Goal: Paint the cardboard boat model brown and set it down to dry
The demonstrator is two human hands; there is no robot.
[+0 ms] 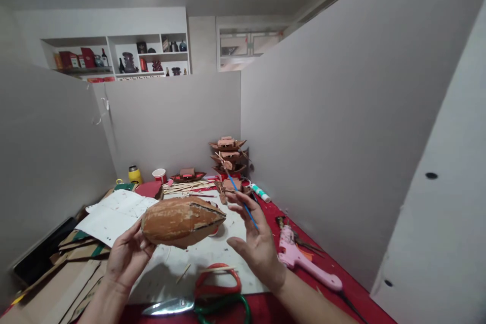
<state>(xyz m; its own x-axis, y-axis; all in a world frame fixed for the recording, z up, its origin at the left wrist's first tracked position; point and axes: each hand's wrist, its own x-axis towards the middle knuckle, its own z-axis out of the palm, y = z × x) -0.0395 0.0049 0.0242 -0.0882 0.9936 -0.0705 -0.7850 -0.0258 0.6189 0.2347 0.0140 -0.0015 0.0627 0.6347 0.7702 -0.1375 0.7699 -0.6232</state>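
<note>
A brown, boat-shaped cardboard piece (178,221) with patchy paint is held up over the white board. My left hand (131,253) grips its left end, thumb along the side. Just right of its pointed end is my right hand (256,245), with a thin blue brush (248,211) lying between its fingers. The thumb of that hand is spread away from the brush, and the hand does not touch the boat shape. Below both hands, scissors (170,307) with red and green handles lie near the front edge.
A pink glue gun (304,263) lies on the red cloth (281,215) at right. Small model boats (228,156) are stacked behind, near thin wooden sticks (186,187). A white sheet (117,215), cardboard (56,283), a yellow bottle (134,174) and a cup (159,175) are at left.
</note>
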